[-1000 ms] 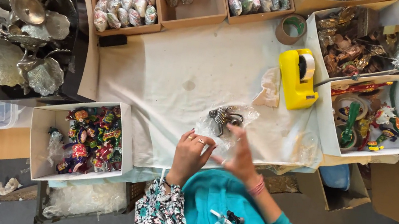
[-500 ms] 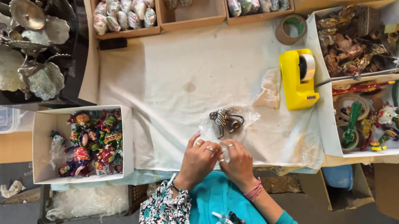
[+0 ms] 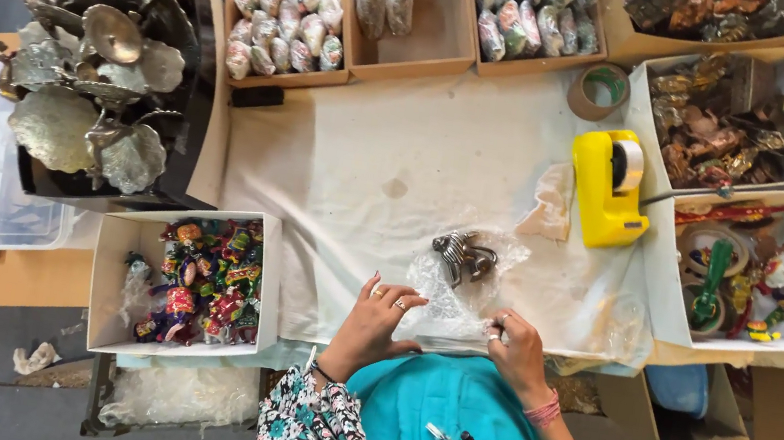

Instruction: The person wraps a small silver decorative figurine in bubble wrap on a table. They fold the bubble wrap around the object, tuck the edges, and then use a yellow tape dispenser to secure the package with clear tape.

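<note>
Parting now, the two hands have come away from each other: half a second ago they met at the clear crinkled plastic bag, and the left hand rests beside its near edge with fingers spread wide, holding nothing, while the right hand pinches the bag's corner between narrowed fingertips. The small dark metal figurine lies on the bag, on the white cloth, near the yellow tape dispenser.
</note>
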